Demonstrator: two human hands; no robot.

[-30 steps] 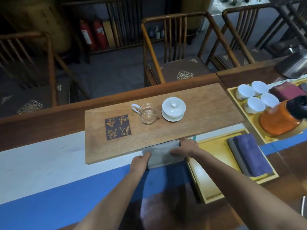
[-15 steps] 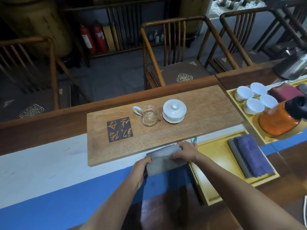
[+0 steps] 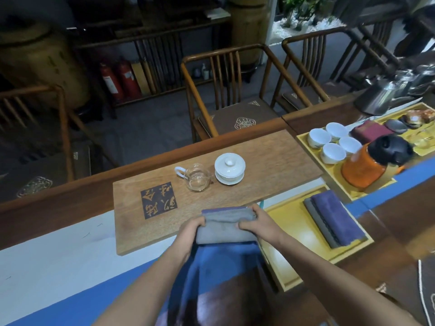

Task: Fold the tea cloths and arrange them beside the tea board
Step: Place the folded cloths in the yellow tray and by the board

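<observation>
Starting at your left, the tea board (image 3: 235, 175) lies along the desk (image 3: 47, 250), with a dark square of carved characters (image 3: 159, 200) toward its left end, then a glass pitcher (image 3: 196, 177) and a white lidded cup (image 3: 229, 168) side by side near its middle. At the board's near edge your left hand (image 3: 191, 230) curls its grip round the left end of the grey tea cloth (image 3: 226, 225), and your right hand (image 3: 257, 222) does the same at the right end. The cloth is folded over, partly lying on the board's front edge. Just right of your hands, a yellow tray (image 3: 289, 222) holds a folded purple cloth (image 3: 334, 220). Further right, a second yellow tray (image 3: 303, 137) carries four white cups (image 3: 334, 142) and an orange flask (image 3: 367, 168).
</observation>
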